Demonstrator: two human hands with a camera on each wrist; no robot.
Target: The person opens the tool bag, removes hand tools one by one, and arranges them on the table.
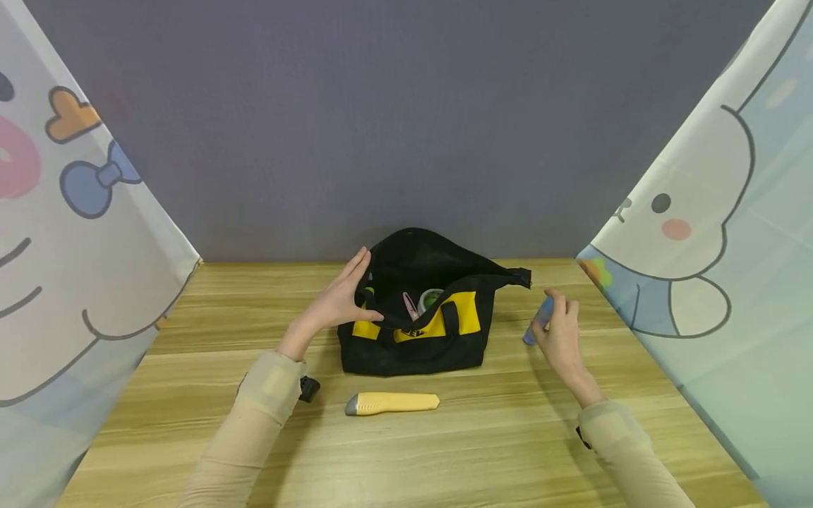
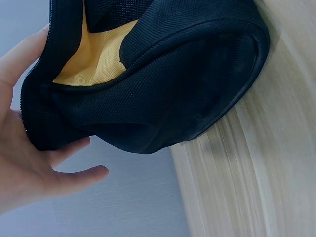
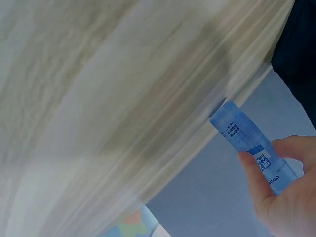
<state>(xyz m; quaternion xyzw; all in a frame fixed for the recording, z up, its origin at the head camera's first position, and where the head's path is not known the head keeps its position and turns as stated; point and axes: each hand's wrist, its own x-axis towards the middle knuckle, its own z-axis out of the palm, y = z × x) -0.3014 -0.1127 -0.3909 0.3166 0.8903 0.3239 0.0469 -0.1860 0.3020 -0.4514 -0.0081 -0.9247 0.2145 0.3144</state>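
A black and yellow fabric tool bag [image 1: 413,353] stands with its zip mouth wide apart. My left hand [image 1: 339,300] rests at its left end with thumb and fingers spread along the rim; the left wrist view shows the bag's corner [image 2: 42,123] between them. Inside the bag lie a slim pink item [image 1: 410,306] and a round white and green item [image 1: 430,299]. To the right of the bag, my right hand [image 1: 562,339] pinches a blue glue stick [image 3: 247,138] between thumb and fingers, its lower end tilted down toward the table.
A yellow utility knife [image 1: 396,402] with a grey end lies on the wooden table [image 1: 483,437] in front of the bag. Behind stands a grey wall panel [image 1: 381,127]. Cartoon-printed cloths hang at the left [image 1: 95,282] and right [image 1: 699,247].
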